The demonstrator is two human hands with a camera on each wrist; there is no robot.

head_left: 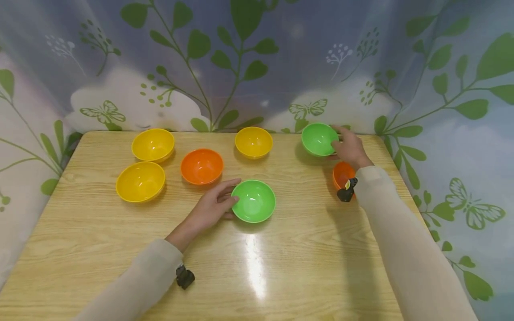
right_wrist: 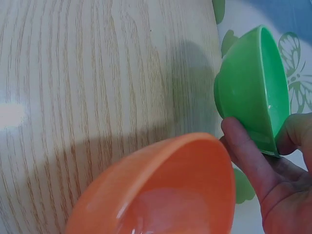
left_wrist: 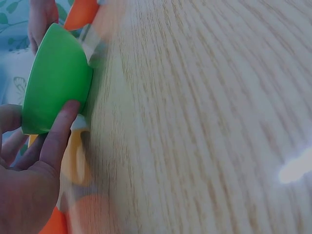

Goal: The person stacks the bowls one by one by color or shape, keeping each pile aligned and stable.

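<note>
My left hand (head_left: 209, 206) grips a green bowl (head_left: 254, 201) near the middle of the table, thumb at its left rim and fingers against its outside. In the left wrist view that bowl (left_wrist: 56, 80) is seen from the side; whether its base touches the table I cannot tell. At the back right, my right hand (head_left: 350, 146) pinches a second green bowl (head_left: 319, 139) by its right rim. The right wrist view shows the thumb at the rim and fingers under this bowl (right_wrist: 243, 90), which looks raised off the table. Below the right wrist sits an orange bowl (head_left: 342, 174), partly hidden.
Another orange bowl (head_left: 202, 166) stands behind my left hand. Two yellow bowls, one at the back left (head_left: 153, 145) and one in front of it (head_left: 140, 182), stand close together. A third yellow bowl (head_left: 254, 142) is at the back edge. A leaf-patterned curtain (head_left: 257, 67) borders the wooden table (head_left: 281, 267).
</note>
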